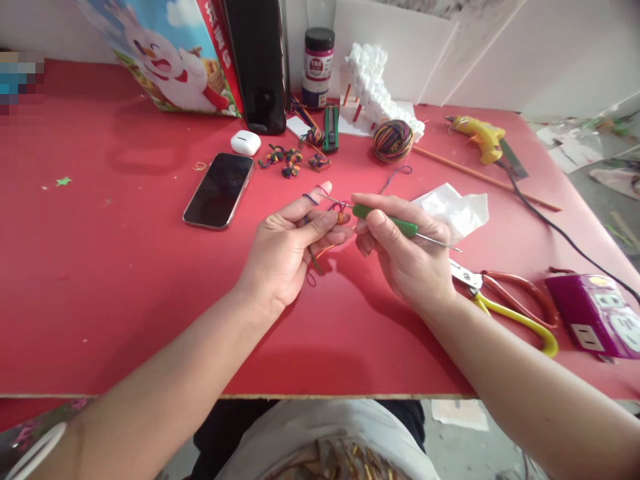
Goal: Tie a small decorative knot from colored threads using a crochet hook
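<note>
Yarn piece (341, 212): small, partly covered by fingers; its stitches are too fine to make out.
Pliers (505, 300): tip hidden behind the right wrist.
Left hand (295, 243): reaches in from the near left, back of hand up, index finger raised with yarn looped on it; thumb and fingers pinch the yarn piece.
Right hand (413, 250): angles in from the near right, thumb and index finger closed on the green handle of the crochet hook (385, 221).
Crochet hook: above the red table (150, 320), between the 2 hands; long axis runs mostly left-right, 1 metal end pointing left and slightly away at the yarn piece, the other right and slightly nearer.
</note>
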Tool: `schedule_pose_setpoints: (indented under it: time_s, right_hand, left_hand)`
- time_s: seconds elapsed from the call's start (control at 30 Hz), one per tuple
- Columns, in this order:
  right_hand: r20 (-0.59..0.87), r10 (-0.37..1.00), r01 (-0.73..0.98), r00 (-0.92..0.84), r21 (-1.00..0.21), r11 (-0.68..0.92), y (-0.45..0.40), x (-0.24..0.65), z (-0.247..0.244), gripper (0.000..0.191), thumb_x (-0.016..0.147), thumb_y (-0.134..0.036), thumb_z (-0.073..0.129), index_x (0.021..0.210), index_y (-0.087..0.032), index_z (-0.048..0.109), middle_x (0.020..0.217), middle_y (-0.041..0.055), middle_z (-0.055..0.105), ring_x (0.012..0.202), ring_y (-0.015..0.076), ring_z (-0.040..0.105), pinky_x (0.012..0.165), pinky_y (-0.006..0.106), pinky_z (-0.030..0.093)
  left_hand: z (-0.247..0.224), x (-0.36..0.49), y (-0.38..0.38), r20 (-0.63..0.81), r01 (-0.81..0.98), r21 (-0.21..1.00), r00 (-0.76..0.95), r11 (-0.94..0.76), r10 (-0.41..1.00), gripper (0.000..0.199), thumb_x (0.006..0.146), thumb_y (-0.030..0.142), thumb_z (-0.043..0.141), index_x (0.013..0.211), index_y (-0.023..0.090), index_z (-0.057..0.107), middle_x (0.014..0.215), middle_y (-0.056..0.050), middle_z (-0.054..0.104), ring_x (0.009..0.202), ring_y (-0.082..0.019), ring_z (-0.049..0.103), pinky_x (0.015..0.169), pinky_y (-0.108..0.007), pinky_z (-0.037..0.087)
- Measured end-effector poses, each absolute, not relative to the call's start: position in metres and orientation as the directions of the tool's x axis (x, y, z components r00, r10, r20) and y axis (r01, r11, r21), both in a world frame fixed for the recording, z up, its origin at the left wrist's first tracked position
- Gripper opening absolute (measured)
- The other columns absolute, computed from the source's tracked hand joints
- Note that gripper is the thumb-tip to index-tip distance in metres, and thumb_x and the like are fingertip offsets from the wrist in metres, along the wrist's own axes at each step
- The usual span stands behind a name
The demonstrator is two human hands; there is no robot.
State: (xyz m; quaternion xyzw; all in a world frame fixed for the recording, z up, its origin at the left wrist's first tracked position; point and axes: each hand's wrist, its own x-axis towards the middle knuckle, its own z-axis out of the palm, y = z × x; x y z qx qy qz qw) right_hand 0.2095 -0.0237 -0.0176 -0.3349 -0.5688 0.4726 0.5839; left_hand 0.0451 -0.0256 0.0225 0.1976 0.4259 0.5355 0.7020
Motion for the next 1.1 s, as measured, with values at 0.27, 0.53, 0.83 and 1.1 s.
schedule_pose_setpoints:
  time_s: [0.27, 0.53, 0.83, 1.1]
  right_hand:
    - [0.417, 0.908, -0.011, -0.041, -0.909, 0.417, -0.031, 0.204, -0.010, 0.020, 0.102, -0.039, 0.075, 0.114, -0.026, 0.083, 0.086, 0.0006, 0.074, 0.062, 0.0113, 0.061, 0.060, 0.030, 0.058]
    - [0.483, 0.868, 0.078, -0.118, -0.867, 0.493, -0.034, 0.206, -0.011, 0.020, 0.106, -0.032, 0.068, 0.121, -0.026, 0.080, 0.096, 0.0033, 0.076, 0.069, 0.0131, 0.066, 0.066, 0.031, 0.060]
    - [0.511, 0.845, 0.009, -0.159, -0.855, 0.518, -0.035, 0.203, -0.007, 0.019, 0.107, -0.023, 0.065, 0.121, -0.024, 0.078, 0.093, 0.0039, 0.076, 0.075, 0.0150, 0.071, 0.077, 0.034, 0.063]
    - [0.465, 0.872, 0.075, -0.152, -0.874, 0.480, -0.037, 0.205, -0.007, 0.023, 0.107, -0.036, 0.064, 0.121, -0.024, 0.079, 0.094, 0.0055, 0.077, 0.071, 0.0161, 0.069, 0.069, 0.034, 0.063]
  left_hand:
    - [0.017, 0.046, -0.029, -0.256, -0.549, 0.802, 0.041, 0.236, 0.966, 0.056, 0.092, 0.002, 0.075, 0.145, 0.019, 0.070, 0.071, 0.006, 0.077, 0.065, -0.009, 0.074, 0.077, -0.022, 0.063]
    - [0.016, 0.046, -0.033, -0.212, -0.498, 0.843, 0.039, 0.203, 0.977, 0.082, 0.086, 0.011, 0.085, 0.161, 0.024, 0.055, 0.072, 0.006, 0.075, 0.069, -0.012, 0.073, 0.074, -0.024, 0.060]
    - [0.018, 0.046, -0.034, -0.136, -0.436, 0.888, 0.055, 0.146, 0.989, 0.093, 0.084, 0.011, 0.085, 0.168, 0.020, 0.045, 0.068, 0.007, 0.067, 0.065, -0.011, 0.063, 0.068, -0.022, 0.051]
    - [0.023, 0.048, -0.035, -0.150, -0.458, 0.878, 0.013, 0.139, 0.989, 0.095, 0.084, 0.007, 0.084, 0.167, 0.032, 0.047, 0.068, 0.007, 0.064, 0.062, -0.012, 0.059, 0.069, -0.023, 0.052]
